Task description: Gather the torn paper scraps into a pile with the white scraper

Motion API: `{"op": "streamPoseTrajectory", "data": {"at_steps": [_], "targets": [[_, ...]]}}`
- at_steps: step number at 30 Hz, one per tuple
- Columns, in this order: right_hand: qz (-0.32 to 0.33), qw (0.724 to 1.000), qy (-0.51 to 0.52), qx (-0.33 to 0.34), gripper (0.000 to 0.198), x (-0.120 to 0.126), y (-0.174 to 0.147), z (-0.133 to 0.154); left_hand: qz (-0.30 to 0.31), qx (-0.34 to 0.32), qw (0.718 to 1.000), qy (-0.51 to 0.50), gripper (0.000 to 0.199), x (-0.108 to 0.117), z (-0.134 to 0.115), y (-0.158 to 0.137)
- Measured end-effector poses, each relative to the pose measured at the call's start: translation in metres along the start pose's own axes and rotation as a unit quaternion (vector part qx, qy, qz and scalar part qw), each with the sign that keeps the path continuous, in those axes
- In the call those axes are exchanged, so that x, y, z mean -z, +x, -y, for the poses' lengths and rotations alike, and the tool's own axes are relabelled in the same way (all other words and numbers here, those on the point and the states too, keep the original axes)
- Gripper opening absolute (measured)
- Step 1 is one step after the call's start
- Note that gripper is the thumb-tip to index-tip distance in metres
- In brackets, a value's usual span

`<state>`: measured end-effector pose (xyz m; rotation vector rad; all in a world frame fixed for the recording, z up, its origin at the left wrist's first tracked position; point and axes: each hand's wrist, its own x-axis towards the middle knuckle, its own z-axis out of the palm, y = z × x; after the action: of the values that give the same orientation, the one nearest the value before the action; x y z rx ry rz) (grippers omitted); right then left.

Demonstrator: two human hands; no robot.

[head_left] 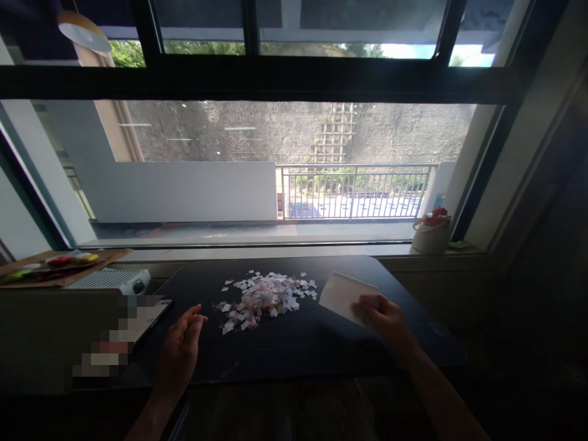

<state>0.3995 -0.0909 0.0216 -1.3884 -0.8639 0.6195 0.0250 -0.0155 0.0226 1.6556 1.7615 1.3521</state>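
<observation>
My right hand grips a white piece of paper by its right end, holding it tilted above the dark table. To the left of that paper lies a loose heap of small torn paper scraps, mostly white with some pinkish bits. My left hand is on the near left side of the heap, apart from it. Its fingers stretch forward, slightly bent, with nothing in them. The paper is a little blurred, and my right fingertips are partly hidden behind it.
At the left, a phone or tablet, partly pixelated, lies near a white ridged device. Above that rests brown cardboard with colourful items. A window with a sill runs behind the table; a white pot stands on its right end.
</observation>
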Motion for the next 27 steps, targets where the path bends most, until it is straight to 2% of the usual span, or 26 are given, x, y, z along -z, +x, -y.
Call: {"op": "streamPoseTrajectory", "data": {"at_steps": [3, 5, 7, 11, 14, 18, 20, 23, 27], "targets": [[0.016, 0.999, 0.006, 0.048, 0.041, -0.022, 0.024, -0.002, 0.003, 0.025, 0.999, -0.04, 0.065, -0.001, 0.003, 0.002], [0.028, 0.997, 0.006, 0.07, 0.04, -0.032, 0.03, -0.005, -0.002, 0.036, 0.998, -0.054, 0.066, -0.002, 0.006, 0.004], [0.038, 0.996, -0.003, 0.087, 0.037, -0.035, 0.027, -0.01, -0.007, 0.044, 0.997, -0.062, 0.067, -0.003, 0.008, 0.005], [0.032, 0.993, -0.026, 0.111, 0.033, -0.025, 0.021, -0.017, -0.01, 0.032, 0.997, -0.071, 0.067, -0.006, 0.013, 0.008], [0.015, 0.991, -0.039, 0.127, 0.033, -0.023, 0.036, -0.016, -0.014, 0.02, 0.997, -0.073, 0.066, -0.007, 0.016, 0.009], [0.008, 0.987, -0.071, 0.147, 0.028, -0.04, 0.067, -0.01, -0.015, 0.024, 0.997, -0.074, 0.065, -0.007, 0.018, 0.011], [0.023, 0.985, -0.082, 0.153, 0.024, -0.05, 0.072, -0.007, -0.015, 0.025, 0.997, -0.073, 0.064, -0.007, 0.018, 0.011], [0.068, 0.982, -0.084, 0.153, 0.024, -0.057, 0.058, -0.004, -0.02, 0.026, 0.997, -0.071, 0.061, -0.006, 0.017, 0.011], [0.126, 0.98, -0.061, 0.138, 0.026, -0.047, 0.015, -0.001, -0.015, 0.026, 0.997, -0.07, 0.063, -0.005, 0.012, 0.008]]}}
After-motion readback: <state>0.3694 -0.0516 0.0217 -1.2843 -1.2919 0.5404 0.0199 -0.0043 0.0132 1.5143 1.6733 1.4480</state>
